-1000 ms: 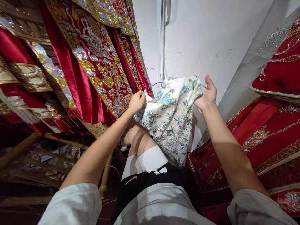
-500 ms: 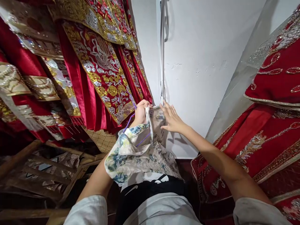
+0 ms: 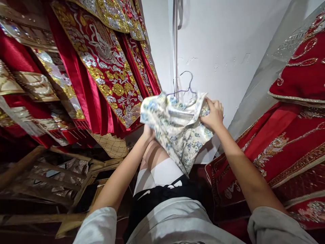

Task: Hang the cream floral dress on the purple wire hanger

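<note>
A pale floral garment [image 3: 177,128] with blue and yellow flowers hangs on a thin purple wire hanger [image 3: 186,86] in front of me. My right hand [image 3: 214,113] is closed on the garment's upper right corner. My left hand [image 3: 148,132] sits under the garment's left side, fingers mostly hidden by the cloth, gripping it from below. The hanger's hook sticks up above the fabric, close to a vertical metal pole [image 3: 175,51].
Red robes with gold and silver embroidery [image 3: 106,67] hang closely on the left. More red embroidered cloth [image 3: 291,142] fills the right. A white wall [image 3: 223,44] is ahead. A wooden frame [image 3: 63,176] stands low on the left. My knee [image 3: 154,156] is below the garment.
The garment was lowered and bunched over my left arm half a second ago; now both hands have raised it, and the hanger's hook shows above it.
</note>
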### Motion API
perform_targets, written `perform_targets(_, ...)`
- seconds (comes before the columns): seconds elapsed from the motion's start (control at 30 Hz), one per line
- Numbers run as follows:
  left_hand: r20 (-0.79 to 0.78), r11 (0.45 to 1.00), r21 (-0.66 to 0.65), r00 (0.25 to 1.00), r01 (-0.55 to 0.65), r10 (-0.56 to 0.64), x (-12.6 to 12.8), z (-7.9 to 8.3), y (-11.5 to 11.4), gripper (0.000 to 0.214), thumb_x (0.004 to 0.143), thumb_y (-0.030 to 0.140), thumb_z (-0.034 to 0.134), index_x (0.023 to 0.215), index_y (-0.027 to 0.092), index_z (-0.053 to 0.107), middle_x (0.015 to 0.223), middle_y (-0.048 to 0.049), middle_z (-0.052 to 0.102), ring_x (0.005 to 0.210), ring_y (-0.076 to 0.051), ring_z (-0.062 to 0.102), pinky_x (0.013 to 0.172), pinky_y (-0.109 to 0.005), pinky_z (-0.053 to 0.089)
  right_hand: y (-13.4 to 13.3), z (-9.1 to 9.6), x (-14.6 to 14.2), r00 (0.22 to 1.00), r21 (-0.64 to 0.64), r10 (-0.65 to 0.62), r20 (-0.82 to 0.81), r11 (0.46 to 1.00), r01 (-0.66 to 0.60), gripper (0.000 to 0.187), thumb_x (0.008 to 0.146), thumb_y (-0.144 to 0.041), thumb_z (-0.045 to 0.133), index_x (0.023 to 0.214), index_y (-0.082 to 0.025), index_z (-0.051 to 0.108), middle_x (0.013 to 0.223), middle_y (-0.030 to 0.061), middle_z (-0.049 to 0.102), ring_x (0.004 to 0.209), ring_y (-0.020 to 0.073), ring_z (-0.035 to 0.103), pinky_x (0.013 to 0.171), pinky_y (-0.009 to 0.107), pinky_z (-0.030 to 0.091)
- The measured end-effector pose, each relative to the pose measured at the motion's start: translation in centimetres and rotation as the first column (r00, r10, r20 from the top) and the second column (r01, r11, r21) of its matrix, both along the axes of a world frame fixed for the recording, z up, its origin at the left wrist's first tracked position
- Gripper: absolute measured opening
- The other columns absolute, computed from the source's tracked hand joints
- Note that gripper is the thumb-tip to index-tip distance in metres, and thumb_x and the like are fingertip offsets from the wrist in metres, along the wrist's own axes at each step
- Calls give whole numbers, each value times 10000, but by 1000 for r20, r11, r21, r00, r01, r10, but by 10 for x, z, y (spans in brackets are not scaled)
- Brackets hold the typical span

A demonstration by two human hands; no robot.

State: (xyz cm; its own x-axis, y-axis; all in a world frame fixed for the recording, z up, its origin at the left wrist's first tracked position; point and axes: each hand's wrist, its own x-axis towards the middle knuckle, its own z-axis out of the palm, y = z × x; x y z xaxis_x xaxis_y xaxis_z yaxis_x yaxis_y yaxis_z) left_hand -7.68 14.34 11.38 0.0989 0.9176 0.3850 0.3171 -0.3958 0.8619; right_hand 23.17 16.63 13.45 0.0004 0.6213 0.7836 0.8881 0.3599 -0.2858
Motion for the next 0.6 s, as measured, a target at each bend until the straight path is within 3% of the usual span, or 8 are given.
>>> perform_targets(0.07,215,988,-121,974,92,-64,4,-26,4,693,890,734,429,1275,190,618,1205,-152,718,1270,-337,615,1044,-546,502,11,9,6,995,-21,-79,-61,997,78,654,749,-430,702,1338,-179,568,1173,180,508,1115,401,458,961,577,392)
perform_targets(0.17,445,958,-256,896,132,-4,17,-64,9,659,810,720,598,1228,215,664,1228,-128,722,1340,-340,565,1120,-506,445,23,22,-4,997,-28,-73,-31,997,72,549,774,-468,685,1223,-159,612,1187,205,525,1129,410,457,973,588,376)
perform_targets(0.27,504,955,-286,860,84,76,31,-96,8,566,747,587,753,1207,262,697,1325,-99,691,1422,-318,486,1180,-417,372,21,26,-28,994,-26,45,95,999,-43,572,787,-458,678,1263,-154,588,1310,229,503,1211,436,430,1007,619,347)
perform_targets(0.37,520,956,-283,849,74,89,41,-121,0,677,704,556,789,1296,254,661,1408,-99,638,1460,-309,438,1228,-412,305,7,21,-51,948,-88,215,233,976,-199,700,753,-421,724,1374,-159,537,1494,225,399,1367,475,337,1100,683,247)
perform_targets(0.5,560,960,-268,824,80,87,48,-149,-11,831,674,519,826,1426,285,560,1504,-56,553,1464,-306,436,1259,-427,303,-14,19,-75,825,-149,518,225,855,-497,804,795,-411,688,1538,-317,395,1638,86,306,1510,410,215,1191,664,171)
perform_targets(0.6,577,962,-265,810,63,106,49,-161,-19,866,693,501,833,1468,275,519,1545,-52,506,1468,-324,430,1245,-401,338,-27,17,-88,779,-24,627,32,779,-626,654,865,-414,603,1498,-333,458,1589,54,415,1485,343,316,1194,588,265)
